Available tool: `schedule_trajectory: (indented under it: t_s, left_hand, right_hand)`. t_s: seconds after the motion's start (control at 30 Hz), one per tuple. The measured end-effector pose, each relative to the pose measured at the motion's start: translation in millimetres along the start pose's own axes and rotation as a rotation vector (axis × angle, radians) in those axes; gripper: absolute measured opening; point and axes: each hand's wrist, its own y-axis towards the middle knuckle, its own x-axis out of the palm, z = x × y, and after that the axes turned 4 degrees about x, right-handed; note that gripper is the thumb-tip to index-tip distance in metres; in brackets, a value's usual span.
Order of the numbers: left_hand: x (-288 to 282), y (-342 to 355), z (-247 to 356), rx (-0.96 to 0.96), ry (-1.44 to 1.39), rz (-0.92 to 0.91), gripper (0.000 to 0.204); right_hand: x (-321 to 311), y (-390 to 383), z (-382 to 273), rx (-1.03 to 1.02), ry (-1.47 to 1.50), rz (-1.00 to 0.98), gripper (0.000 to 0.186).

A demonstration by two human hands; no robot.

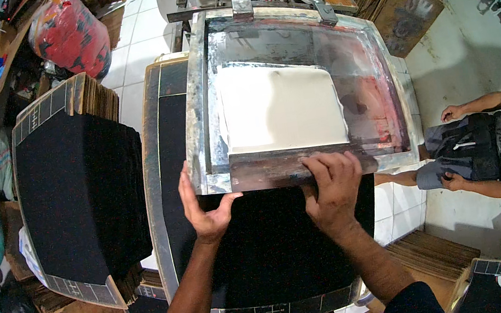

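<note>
Screen-printing workshop: framed screen (292,85), stacked boards (80,188)

Red plastic-wrapped bundle (71,33), upper left.

worn metal screen frame (198,99), glossy white ink (279,107), matt black sheet (270,244).
</note>
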Motion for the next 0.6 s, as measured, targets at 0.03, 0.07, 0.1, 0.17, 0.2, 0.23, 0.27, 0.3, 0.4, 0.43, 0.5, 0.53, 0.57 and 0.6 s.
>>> schedule_trajectory:
  t_s: [0.03, 0.07, 0.1, 0.17, 0.2, 0.23, 0.27, 0.3, 0.4, 0.43, 0.5, 0.53, 0.57, 0.6]
  left_hand:
    - [-2.7, 8.4, 8.9, 0.004, -0.03, 0.007, 0.121]
    - [-8.0, 20.7, 19.1, 0.021, -0.025, 0.004, 0.127]
    - [-14.3, 35.6, 32.1, -0.014, -0.014, 0.015, 0.131]
    - [-21.8, 73.7, 61.2, -0.041, -0.06, 0.092, 0.137]
    - [-22.0, 96.4, 75.9, -0.069, -0.125, 0.159, 0.139]
    - [-22.6, 124.1, 91.4, -0.049, -0.114, 0.177, 0.139]
    - [-24.3, 147.5, 102.2, -0.047, -0.105, 0.2, 0.138]
    - [-26.6, 171.3, 112.9, -0.027, -0.11, 0.21, 0.136]
    - [-21.6, 222.8, 114.0, 0.107, -0.244, 0.298, 0.098]
    - [-21.6, 228.1, 109.7, 0.061, -0.298, 0.322, 0.097]
    - [-17.3, 221.3, 93.5, 0.058, -0.35, 0.318, 0.08]
    - [-17.2, 209.9, 83.8, 0.007, -0.233, 0.284, 0.077]
    - [-15.4, 196.2, 72.1, -0.022, -0.122, 0.238, 0.076]
    - [-12.9, 178.3, 61.4, -0.117, -0.098, 0.217, 0.074]
  right_hand:
    - [-4.9, 5.0, 0.5, -0.037, -0.004, 0.046, 0.051]
    - [-14.5, 12.1, -0.9, -0.056, -0.009, 0.082, 0.053]
    - [-25.5, 22.8, -3.5, -0.074, -0.023, 0.116, 0.055]
    - [-51.1, 57.4, -9.4, -0.144, -0.039, 0.293, 0.067]
    - [-67.4, 80.9, -11.6, -0.159, -0.103, 0.358, 0.071]
    - [-91.6, 112.7, -10.3, -0.208, -0.148, 0.417, 0.071]
    - [-109.9, 138.6, -12.0, -0.214, -0.118, 0.414, 0.065]
    - [-129.6, 162.7, -15.3, -0.251, -0.109, 0.417, 0.059]
    - [-170.7, 218.9, -27.0, -0.424, -0.179, 0.53, 0.043]
    - [-177.6, 228.6, -32.0, -0.392, -0.071, 0.497, 0.038]
    - [-186.2, 238.2, -40.7, -0.266, -0.008, 0.475, 0.046]
    - [-186.3, 253.6, -43.0, -0.315, -0.061, 0.531, 0.049]
    - [-186.5, 268.0, -44.7, -0.361, -0.115, 0.59, 0.052]
    - [-194.2, 279.7, -44.2, -0.379, -0.128, 0.587, 0.052]
